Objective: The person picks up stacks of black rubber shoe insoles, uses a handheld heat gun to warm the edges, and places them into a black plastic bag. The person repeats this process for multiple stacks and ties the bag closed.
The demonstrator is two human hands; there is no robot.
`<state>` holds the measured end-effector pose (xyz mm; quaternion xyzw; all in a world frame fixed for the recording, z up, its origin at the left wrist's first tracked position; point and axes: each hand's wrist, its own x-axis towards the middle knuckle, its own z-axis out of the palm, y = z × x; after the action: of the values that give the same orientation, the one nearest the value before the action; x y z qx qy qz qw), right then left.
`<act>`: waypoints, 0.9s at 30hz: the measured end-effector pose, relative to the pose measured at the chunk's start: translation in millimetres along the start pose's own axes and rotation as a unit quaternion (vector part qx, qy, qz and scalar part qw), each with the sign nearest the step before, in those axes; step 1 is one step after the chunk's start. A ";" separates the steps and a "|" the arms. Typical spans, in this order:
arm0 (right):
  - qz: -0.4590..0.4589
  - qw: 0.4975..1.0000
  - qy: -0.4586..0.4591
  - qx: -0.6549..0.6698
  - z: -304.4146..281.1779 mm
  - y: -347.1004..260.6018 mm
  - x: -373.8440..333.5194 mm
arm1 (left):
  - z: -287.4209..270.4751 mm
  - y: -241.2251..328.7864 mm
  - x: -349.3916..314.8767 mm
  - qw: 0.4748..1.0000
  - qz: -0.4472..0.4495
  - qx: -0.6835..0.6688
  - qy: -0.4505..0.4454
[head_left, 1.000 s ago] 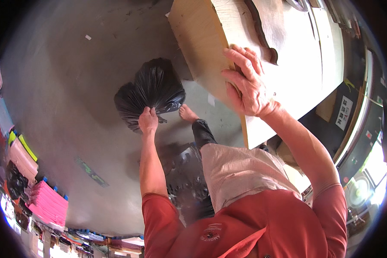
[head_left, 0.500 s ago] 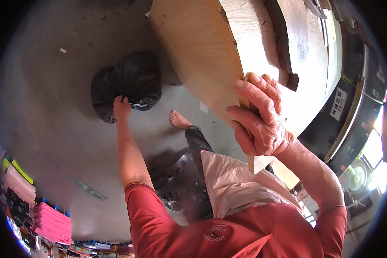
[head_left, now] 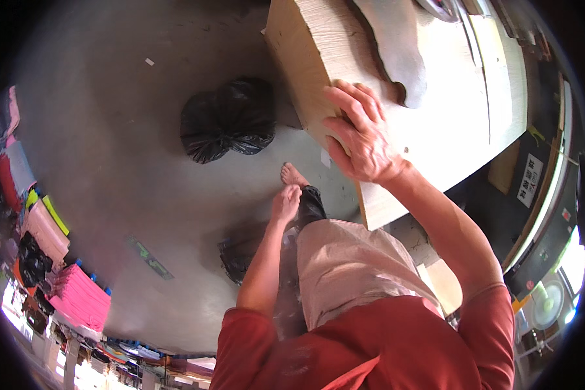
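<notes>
My right hand point(head_left: 364, 136) rests on the corner and edge of a pale wooden table point(head_left: 435, 156), palm down, fingers spread and stretched out. Close beyond its fingertips lies a flat, wavy-edged grey-brown piece point(head_left: 400, 55) on the tabletop. My left hand point(head_left: 286, 203) hangs in front of my lap, just over my bare foot, with its fingers curled in and nothing visible in them. On the floor ahead and to the left stands a black plastic bag point(head_left: 231, 120), gathered at its top; neither hand touches it.
Stacks of pink sheets point(head_left: 81, 296) and other coloured material line the left rim. A green marking point(head_left: 151, 259) lies on the grey floor point(head_left: 123, 182). Dark equipment point(head_left: 533, 195) and a fan point(head_left: 547, 304) stand on the right. A pinkish-white apron point(head_left: 351, 270) covers my lap.
My left hand has let go of the black bag and drawn back toward my lap. My right hand stays at the table edge, its fingers now lying flatter on the top.
</notes>
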<state>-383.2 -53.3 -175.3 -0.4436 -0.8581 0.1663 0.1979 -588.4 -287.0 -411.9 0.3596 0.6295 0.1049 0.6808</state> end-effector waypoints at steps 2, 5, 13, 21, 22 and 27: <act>-0.015 0.999 0.029 0.011 4.2 2.2 -4.8 | 4.6 -0.4 -47.2 1.000 0.004 0.008 -0.004; -0.025 0.997 0.073 0.026 11.8 8.4 -12.4 | 5.0 -11.6 -109.3 0.999 -0.041 -0.012 0.019; 0.147 0.943 0.037 0.295 -55.0 -75.7 -18.8 | 12.3 -42.8 -227.2 0.991 -0.046 -0.041 0.121; -0.211 0.868 0.210 0.398 -337.0 -180.3 -238.9 | 101.0 -71.1 -214.7 0.990 -0.072 0.107 0.058; -0.244 0.856 0.259 0.376 -370.3 -180.0 -270.7 | 114.7 -59.2 -202.2 0.988 -0.060 0.136 0.049; -0.230 0.775 0.571 0.141 -453.1 -213.2 -358.5 | 207.4 56.4 -150.6 0.974 0.088 0.210 -0.007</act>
<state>-121.4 -417.6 246.6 -0.2135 -0.6312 -0.0489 0.7440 -405.5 -410.3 -269.7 0.5495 0.5983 0.0273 0.5825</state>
